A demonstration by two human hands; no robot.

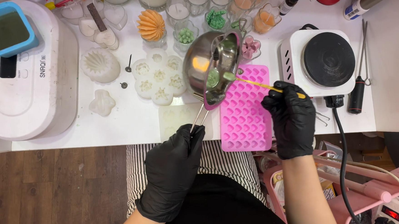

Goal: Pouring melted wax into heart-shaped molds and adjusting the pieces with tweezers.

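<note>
My left hand (174, 165), in a black glove, grips the wire handle of a small steel melting pot (208, 66) and tips it on its side over the table. Green wax shows inside the pot. My right hand (292, 118), also gloved in black, holds a thin yellow stick (262, 84) whose tip reaches into the pot's mouth. Directly under the pot's lip lies a pink silicone mold (245, 118) with many small heart cavities.
A white flower-shaped mold (158, 78) lies left of the pot. A white hot plate (324, 60) stands at the right, with its black cord (343, 154) hanging down. A large white appliance (24, 75) fills the left. Candle jars (178, 11) line the back; a pink cart (372, 194) is lower right.
</note>
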